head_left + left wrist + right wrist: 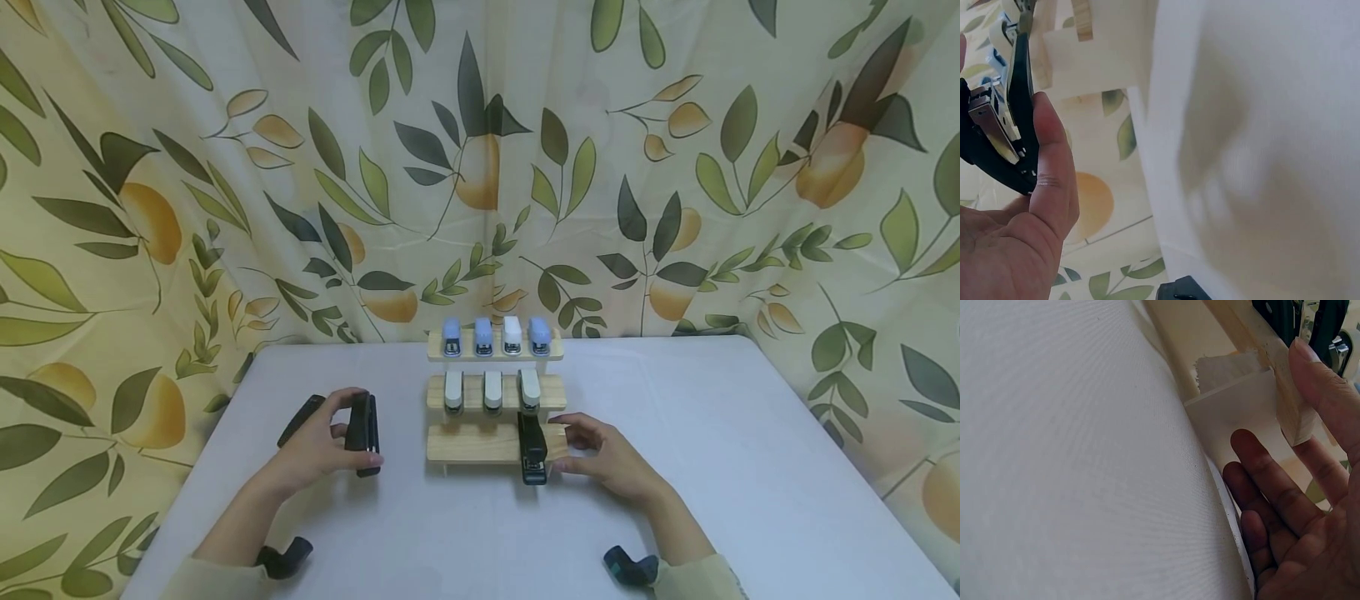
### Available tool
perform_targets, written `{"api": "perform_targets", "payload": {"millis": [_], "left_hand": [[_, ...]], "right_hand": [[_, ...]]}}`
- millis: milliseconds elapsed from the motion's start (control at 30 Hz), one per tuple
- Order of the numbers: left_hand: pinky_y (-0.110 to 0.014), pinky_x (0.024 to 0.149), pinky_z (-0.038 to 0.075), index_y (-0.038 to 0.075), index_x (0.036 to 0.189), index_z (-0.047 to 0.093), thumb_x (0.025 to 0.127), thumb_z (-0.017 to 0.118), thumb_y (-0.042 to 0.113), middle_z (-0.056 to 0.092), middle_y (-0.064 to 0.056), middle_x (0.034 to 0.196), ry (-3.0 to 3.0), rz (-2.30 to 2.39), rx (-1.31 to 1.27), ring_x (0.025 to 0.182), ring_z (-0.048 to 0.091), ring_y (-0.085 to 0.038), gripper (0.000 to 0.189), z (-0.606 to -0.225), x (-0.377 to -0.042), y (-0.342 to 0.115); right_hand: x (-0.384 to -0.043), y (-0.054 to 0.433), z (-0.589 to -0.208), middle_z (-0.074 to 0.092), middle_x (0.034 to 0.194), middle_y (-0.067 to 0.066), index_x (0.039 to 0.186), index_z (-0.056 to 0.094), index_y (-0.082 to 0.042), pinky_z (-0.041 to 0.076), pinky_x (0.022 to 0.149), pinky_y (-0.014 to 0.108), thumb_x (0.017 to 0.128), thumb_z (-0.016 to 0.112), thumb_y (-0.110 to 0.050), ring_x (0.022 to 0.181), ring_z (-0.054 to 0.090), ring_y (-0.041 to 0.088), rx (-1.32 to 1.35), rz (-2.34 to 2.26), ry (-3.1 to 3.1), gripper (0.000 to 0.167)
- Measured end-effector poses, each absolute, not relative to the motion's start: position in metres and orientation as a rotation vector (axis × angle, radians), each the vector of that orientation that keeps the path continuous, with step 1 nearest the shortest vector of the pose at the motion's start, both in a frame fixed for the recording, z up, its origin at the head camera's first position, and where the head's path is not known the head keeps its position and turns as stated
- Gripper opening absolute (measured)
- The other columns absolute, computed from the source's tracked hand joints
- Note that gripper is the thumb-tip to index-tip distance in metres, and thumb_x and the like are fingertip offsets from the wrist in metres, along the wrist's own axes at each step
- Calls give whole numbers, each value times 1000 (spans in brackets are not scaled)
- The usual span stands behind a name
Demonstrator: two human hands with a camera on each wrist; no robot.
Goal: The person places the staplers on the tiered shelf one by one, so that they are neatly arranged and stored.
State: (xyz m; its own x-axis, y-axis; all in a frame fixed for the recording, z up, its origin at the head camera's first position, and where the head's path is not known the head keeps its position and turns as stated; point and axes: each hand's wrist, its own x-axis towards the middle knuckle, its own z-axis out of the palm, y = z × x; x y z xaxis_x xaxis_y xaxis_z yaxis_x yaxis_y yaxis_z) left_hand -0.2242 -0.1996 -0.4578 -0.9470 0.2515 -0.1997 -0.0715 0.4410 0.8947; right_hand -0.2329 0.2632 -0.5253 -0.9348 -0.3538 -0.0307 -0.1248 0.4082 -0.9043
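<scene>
My left hand [318,446] holds a black stapler [362,433] by its two ends, thumb at the near end, left of the wooden rack. The left wrist view shows this stapler [1021,106] from the side, its metal magazine between the two arms. Across the table, my right hand [611,458] grips the right end of the bottom shelf [472,446], thumb at the front edge, index finger behind. Beside that thumb, another black stapler [532,450] sits on the shelf, its front overhanging. In the right wrist view, the other fingers curl below the shelf end [1294,419].
A third black stapler [302,419] lies behind my left hand. White staplers [492,392] stand on the middle shelf [555,392]; small blue staplers [483,335] and a white one [512,335] stand on top. A leaf-patterned curtain [480,167] hangs behind the white table [675,400].
</scene>
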Motion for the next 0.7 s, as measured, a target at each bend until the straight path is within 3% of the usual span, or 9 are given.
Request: {"api": "perform_targets", "payload": {"millis": [133,300,700], "left_hand": [[-41,89,57,21,158,29,72,97,24,32,-21,160,2385,1518,185,123,62,-36,109,-460,-222,-197],[-42,91,57,24,157,29,71,97,24,41,-23,151,2363,1523,200,122,62,-35,110,-460,-219,-192],[-41,89,57,28,158,29,70,98,23,44,-22,144,2312,1549,201,114,65,-31,111,-461,-211,-174]], "right_hand": [[-233,263,-525,71,122,7,141,59,-18,51,98,36,83,88,-28,114,65,26,-414,-1542,2451,65],[-233,263,-525,71,122,7,140,59,-17,51,99,36,83,87,-28,114,65,27,-420,-1542,2452,65],[-233,263,-525,71,121,6,140,59,-18,51,98,35,83,87,-27,111,66,24,-437,-1527,2463,65]]}}
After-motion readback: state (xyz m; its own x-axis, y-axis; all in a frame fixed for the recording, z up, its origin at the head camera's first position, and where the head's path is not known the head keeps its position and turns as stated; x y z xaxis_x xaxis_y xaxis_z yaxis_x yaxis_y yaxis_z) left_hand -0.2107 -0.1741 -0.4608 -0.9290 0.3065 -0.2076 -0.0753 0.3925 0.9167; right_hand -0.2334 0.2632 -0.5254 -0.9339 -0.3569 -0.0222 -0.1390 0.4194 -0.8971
